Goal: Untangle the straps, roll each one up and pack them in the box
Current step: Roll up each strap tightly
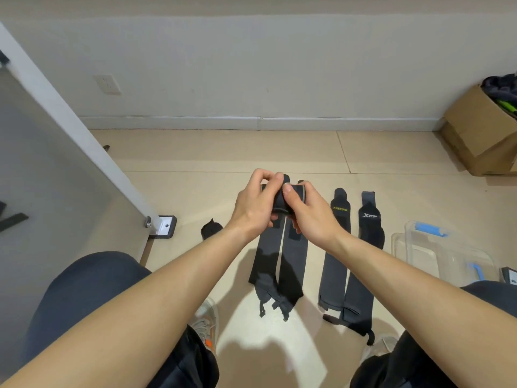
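Straps lie side by side on the tiled floor (279, 152) in front of the seated person. The roll (280, 198), the partly wound top end of one dark strap, sits between both hands above the floor. The left hand (256, 204) has its grip clenched on the roll's left side, thumb and fingers curled over the top. The right hand (310, 210) grasps the roll from the right, its thumb pressed on the front. Below the hands, the left pair (279, 264) of dark straps stretches flat toward the person, the two lying just beside each other with a thin gap between, their near ends frayed with small loops. Which of the two feeds the roll I cannot tell. To the right, well apart from that pair, a second pair (347, 264) lies flat: one strap bears yellow lettering, the other a white logo. A small dark bundle (211, 228) sits on the floor left of the hands. The clear box (444, 256) with blue clips rests at the right, beside the second pair. A cardboard carton (481, 133) stands against the wall farther right.
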{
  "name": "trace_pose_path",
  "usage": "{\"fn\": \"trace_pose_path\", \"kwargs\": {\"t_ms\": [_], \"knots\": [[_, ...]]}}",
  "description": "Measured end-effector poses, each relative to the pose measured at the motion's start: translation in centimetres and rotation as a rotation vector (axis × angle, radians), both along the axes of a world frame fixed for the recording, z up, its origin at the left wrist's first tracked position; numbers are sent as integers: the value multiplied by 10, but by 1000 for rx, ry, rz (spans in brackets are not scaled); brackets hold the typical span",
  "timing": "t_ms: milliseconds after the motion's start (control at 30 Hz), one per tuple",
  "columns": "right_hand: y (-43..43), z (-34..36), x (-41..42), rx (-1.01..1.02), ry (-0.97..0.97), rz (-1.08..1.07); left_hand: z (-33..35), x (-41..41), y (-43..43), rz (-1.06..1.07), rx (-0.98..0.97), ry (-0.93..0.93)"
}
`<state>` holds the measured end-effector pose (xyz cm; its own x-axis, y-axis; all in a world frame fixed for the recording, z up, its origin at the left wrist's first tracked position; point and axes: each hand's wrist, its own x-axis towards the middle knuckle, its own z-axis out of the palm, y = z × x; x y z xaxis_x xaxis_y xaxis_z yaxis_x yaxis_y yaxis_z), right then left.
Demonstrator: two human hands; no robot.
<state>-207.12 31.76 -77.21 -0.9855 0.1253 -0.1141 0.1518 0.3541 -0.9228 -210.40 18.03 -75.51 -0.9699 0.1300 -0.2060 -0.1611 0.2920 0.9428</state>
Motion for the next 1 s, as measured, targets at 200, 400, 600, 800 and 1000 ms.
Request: {"fn": "trace_pose_path", "kwargs": {"t_ms": [200, 400, 600, 800, 1000], "knots": [[-29, -30, 5, 39, -187, -4, -52, 15, -17, 199, -21, -56], [-47, -75, 2, -249, -466, 236, -125, 25, -54, 365, 156, -343], [-81, -146, -17, -66, -470, 74, -203, 26, -73, 662, 86, -482], [-131, -219, -50, 37, -538, 46, -257, 13, -92, 784, 150, -503], [-175, -279, -79, -54, -592, 113, -301, -16, -117, 917, 287, -590]]}}
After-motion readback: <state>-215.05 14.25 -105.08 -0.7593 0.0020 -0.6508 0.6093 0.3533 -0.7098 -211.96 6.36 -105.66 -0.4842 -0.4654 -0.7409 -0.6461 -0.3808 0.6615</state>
